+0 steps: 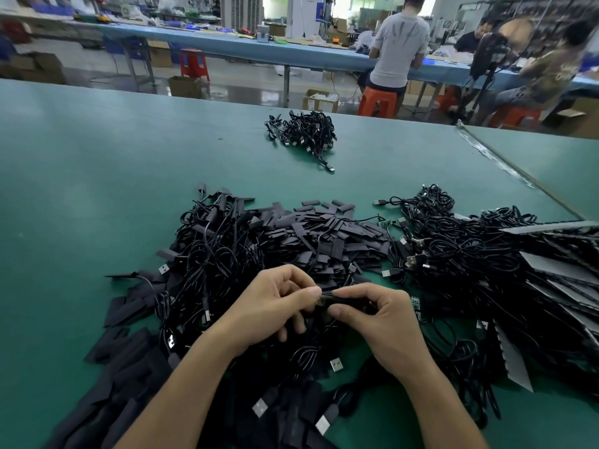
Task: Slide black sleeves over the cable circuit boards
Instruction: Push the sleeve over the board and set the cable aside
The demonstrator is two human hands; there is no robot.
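Note:
My left hand point(272, 306) and my right hand point(379, 315) meet above a heap of black USB cables. Between them is a black sleeve point(346, 301), pinched by my right thumb and fingers. My left thumb and forefinger pinch the small end of a cable's circuit board point(321, 299) at the sleeve's mouth; most of the board is hidden. A pile of loose flat black sleeves point(324, 234) lies just beyond my hands. A bare green circuit board point(415, 303) shows right of my right hand, another circuit board point(385, 222) farther back.
A green table point(97, 189) carries a tangled cable heap point(470, 254) at the right, more sleeves point(123, 367) at the near left, and a small cable bundle point(304, 131) at the far middle. Grey flat sheets point(557, 273) lie at the right edge. People sit at a blue bench behind.

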